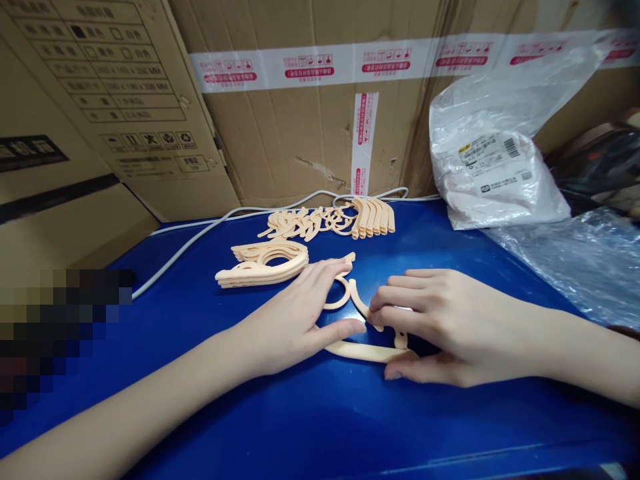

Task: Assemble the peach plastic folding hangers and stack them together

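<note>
A cream plastic folding hanger (365, 351) lies flat on the blue table in front of me, its ring and curved arm pieces partly covered by my hands. My left hand (305, 313) is laid over the hanger's left side, fingers across the upper part and thumb near the lower bar. My right hand (445, 327) grips the right end, thumb at the lower bar and bent fingertips at a curved arm piece. Just beyond my left hand is a stack of cream hangers (280, 272). Farther back sit a pile of small cream hanger parts (300, 222) and a row of curved arm pieces (370, 217).
Large cardboard boxes (300, 133) wall off the back and left of the blue table (320, 420). A white cable (200, 237) runs along the rear. At the back right stands a white plastic bag (495, 173), with clear plastic wrap (590, 260) beside it.
</note>
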`<state>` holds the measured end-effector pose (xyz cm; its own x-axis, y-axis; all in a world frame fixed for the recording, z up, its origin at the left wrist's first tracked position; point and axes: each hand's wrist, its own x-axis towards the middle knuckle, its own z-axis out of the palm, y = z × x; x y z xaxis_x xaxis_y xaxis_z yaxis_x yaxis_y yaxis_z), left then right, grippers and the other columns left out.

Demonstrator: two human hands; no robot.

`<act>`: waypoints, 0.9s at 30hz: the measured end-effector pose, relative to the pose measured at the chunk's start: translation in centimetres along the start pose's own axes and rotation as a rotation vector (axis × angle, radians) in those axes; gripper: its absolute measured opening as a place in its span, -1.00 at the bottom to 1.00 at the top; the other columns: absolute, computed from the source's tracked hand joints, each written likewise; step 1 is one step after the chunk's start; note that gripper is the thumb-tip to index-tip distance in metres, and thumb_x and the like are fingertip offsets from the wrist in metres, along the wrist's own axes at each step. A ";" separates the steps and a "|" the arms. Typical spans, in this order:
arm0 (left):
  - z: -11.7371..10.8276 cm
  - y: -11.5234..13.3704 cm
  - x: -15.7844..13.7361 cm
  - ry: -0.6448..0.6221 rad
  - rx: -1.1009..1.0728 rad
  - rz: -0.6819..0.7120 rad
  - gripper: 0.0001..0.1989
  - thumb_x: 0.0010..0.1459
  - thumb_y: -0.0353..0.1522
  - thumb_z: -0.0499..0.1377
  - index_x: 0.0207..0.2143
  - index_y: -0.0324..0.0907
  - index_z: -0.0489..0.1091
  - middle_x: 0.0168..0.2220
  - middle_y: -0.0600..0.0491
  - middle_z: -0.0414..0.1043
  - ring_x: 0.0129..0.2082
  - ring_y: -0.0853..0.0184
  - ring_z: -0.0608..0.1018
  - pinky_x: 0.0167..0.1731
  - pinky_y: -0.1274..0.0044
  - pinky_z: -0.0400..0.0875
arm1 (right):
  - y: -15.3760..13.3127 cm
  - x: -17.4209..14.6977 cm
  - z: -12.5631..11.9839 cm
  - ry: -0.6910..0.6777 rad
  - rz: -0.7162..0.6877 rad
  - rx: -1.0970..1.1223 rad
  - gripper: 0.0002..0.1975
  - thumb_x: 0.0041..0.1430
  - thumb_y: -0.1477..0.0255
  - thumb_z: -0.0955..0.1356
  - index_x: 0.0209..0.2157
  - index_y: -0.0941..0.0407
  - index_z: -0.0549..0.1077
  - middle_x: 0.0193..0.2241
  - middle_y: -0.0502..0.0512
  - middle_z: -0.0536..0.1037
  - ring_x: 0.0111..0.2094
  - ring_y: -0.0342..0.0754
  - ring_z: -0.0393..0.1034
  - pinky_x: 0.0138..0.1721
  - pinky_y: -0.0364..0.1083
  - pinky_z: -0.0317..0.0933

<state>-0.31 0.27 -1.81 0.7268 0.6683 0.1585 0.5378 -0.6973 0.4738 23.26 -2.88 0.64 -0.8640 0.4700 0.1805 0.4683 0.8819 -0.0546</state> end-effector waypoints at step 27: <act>-0.5 -0.2 -0.2 -0.122 0.026 0.005 0.03 0.03 0.11 0.18 0.35 -0.10 -0.26 0.39 -0.12 -0.23 0.36 0.02 -0.08 0.28 0.15 -0.06 | 0.9 0.1 -0.3 -0.100 0.072 0.373 -0.66 -0.06 0.69 0.30 -0.21 0.11 0.38 -0.25 0.05 0.40 -0.21 -0.08 0.28 -0.20 -0.14 0.16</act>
<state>-0.83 0.41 -1.52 0.7750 0.6296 0.0533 0.5442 -0.7080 0.4502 23.65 -2.05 0.92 -0.8538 0.5162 0.0676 0.4451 0.7910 -0.4197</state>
